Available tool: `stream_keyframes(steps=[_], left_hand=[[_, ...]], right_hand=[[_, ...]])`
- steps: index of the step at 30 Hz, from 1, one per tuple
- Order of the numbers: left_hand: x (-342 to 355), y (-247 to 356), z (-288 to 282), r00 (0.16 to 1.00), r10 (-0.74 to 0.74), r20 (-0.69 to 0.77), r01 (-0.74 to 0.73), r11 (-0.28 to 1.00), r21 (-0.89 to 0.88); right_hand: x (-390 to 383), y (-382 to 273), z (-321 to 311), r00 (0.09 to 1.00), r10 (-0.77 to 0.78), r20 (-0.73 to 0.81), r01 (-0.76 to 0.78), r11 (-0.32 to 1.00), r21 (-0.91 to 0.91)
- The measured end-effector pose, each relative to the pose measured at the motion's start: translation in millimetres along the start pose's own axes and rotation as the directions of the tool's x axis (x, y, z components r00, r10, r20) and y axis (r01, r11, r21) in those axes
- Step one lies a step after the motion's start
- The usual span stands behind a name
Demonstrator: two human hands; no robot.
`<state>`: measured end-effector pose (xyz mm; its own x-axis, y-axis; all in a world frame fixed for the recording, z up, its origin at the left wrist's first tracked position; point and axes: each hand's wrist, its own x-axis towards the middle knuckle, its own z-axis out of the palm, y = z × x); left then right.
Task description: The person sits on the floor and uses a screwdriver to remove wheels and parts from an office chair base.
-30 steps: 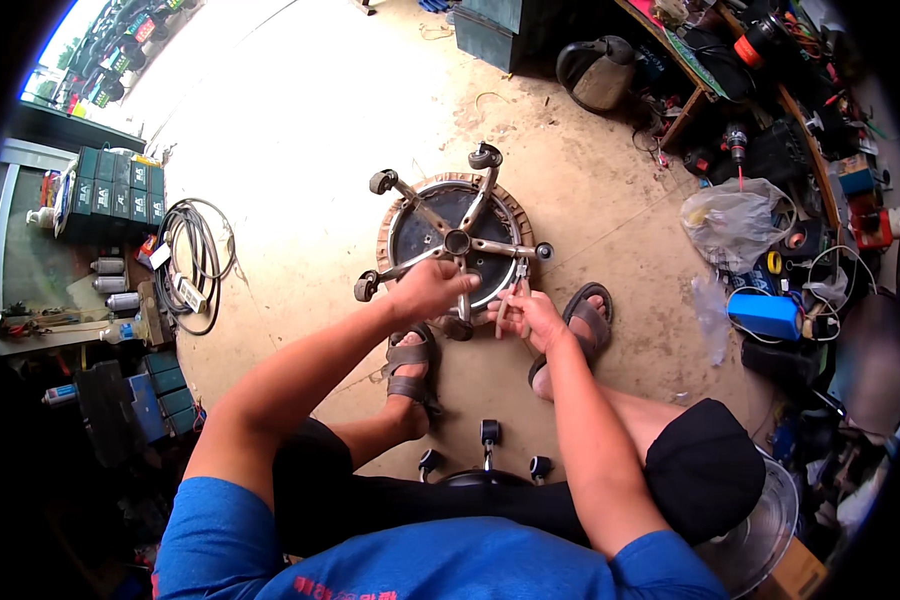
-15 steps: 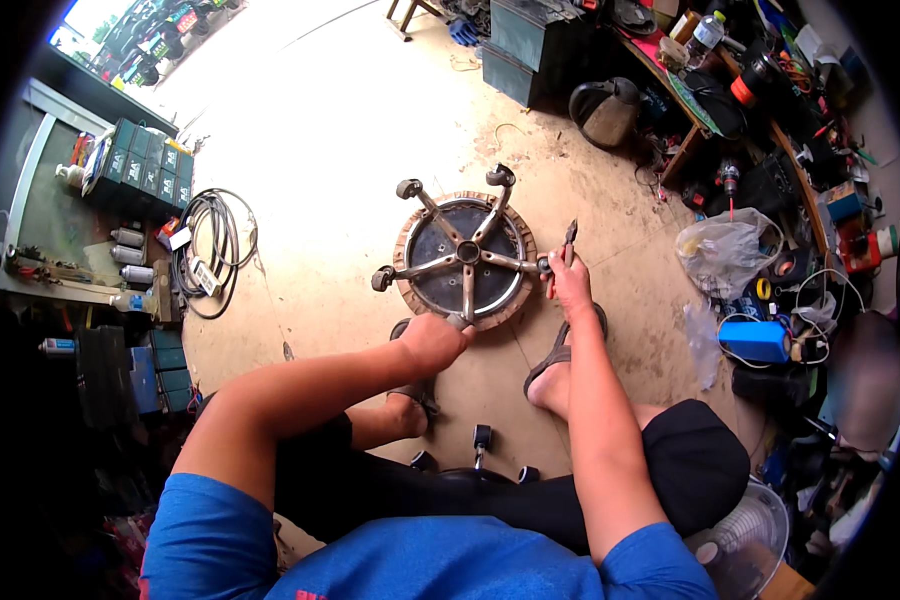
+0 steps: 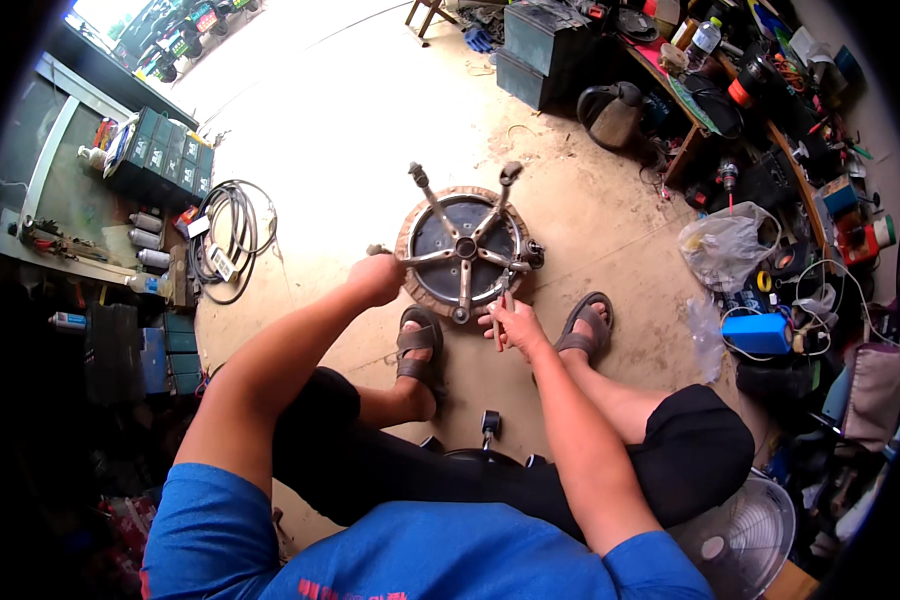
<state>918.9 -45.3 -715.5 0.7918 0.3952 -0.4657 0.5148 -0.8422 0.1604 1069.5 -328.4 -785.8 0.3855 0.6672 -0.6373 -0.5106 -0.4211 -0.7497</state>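
Observation:
A metal chair base (image 3: 466, 247) with several spoke-like legs lies on a round black-topped block (image 3: 446, 220) with a rough brown rim. Caster wheels show at several leg ends, among them a dark caster (image 3: 535, 254) at the right. My left hand (image 3: 378, 280) is closed around the end of the left leg, where a caster (image 3: 377, 250) peeks out beyond the fingers. At the block's near right edge, my right hand (image 3: 515, 327) grips a pair of pliers (image 3: 508, 297), reddish handles in the palm and jaws toward the base. Whether the jaws touch it I cannot tell.
My sandalled feet (image 3: 420, 345) flank the block's near side. Behind them stands another wheeled base (image 3: 490, 425). A coiled cable (image 3: 232, 240) lies left, a kettle (image 3: 611, 114) far right. Plastic bags (image 3: 730, 250) and a blue box (image 3: 756, 338) crowd the right; a fan (image 3: 745, 540) is near right.
My left hand has shifted from the near leg to the end of the left leg. My right hand has brought the pliers down and left from the right leg's end.

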Motion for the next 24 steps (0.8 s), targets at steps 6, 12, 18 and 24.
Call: stream_keyframes(steps=[6, 12, 18, 24], left_hand=[[14, 36, 31, 0.998, -0.018, 0.056, 0.046, 0.84, -0.541], [6, 46, 24, 0.96, -0.115, 0.253, 0.271, 0.591, -0.76], [-1, 34, 23, 0.898, -0.079, 0.433, 0.438, 0.243, -0.865], [1, 44, 31, 0.886, -0.083, 0.456, 0.454, 0.349, -0.82]], right_hand=[[2, 34, 5, 0.985, 0.163, 0.063, -0.159, 0.984, -0.075], [8, 69, 3, 0.976, 0.197, 0.097, -0.184, 0.974, -0.13], [12, 63, 5, 0.95, 0.283, 0.129, -0.285, 0.959, -0.005], [20, 66, 2, 0.903, 0.36, 0.235, -0.363, 0.931, -0.031]])
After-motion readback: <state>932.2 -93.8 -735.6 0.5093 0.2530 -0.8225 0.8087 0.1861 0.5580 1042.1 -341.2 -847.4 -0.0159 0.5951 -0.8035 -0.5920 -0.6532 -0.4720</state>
